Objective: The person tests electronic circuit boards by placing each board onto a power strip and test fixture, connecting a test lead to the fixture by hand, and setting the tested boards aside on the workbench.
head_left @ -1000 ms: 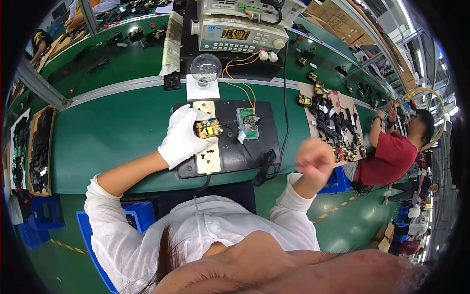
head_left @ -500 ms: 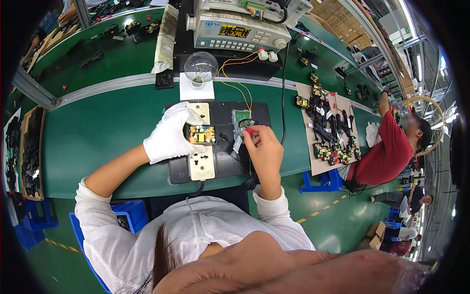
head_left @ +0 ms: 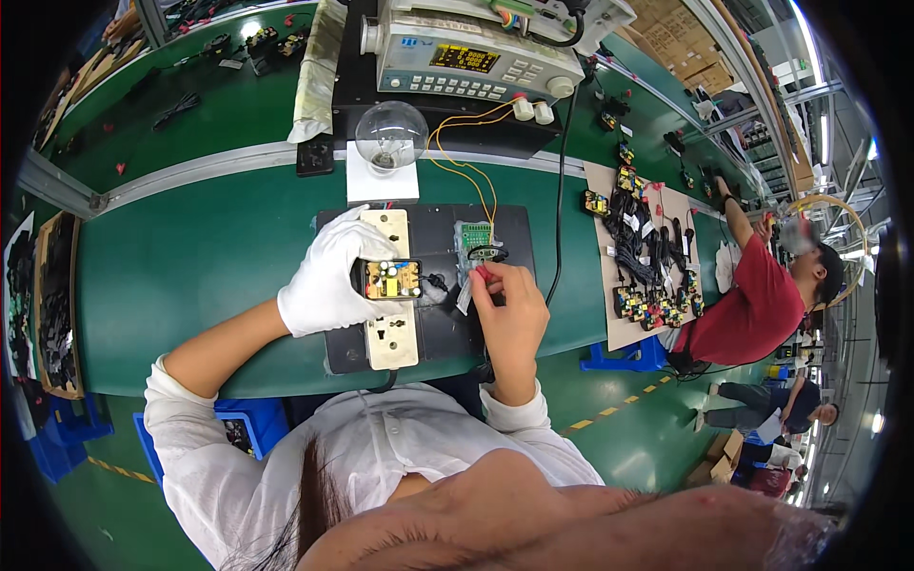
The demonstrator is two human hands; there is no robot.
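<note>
My left hand (head_left: 327, 278), in a white glove, is closed around an open power adapter (head_left: 392, 281) whose yellow circuit board faces up in its black case. The adapter sits over the middle of a cream socket strip (head_left: 392, 344), which lies on a black board (head_left: 440, 328). Whether its pins are in a socket is hidden. My bare right hand (head_left: 515, 309) pinches a small red connector piece (head_left: 484, 272) between thumb and fingertips. Just beyond it are a black ring-shaped part (head_left: 488, 253) and a small green circuit board (head_left: 474, 234). A white tag (head_left: 465, 297) hangs beside my fingers.
Behind stand a glass bulb (head_left: 390, 133) on a white base and a bench meter (head_left: 476, 62) with yellow wires. To the right, cardboard (head_left: 624, 319) carries several adapters with black cables. A person in a red shirt (head_left: 743, 309) works at the right. A wooden tray (head_left: 59, 305) stands left.
My right hand has drawn the red connector piece slightly toward me, away from the green board. The meter's display reads differently. My left hand keeps its hold on the adapter.
</note>
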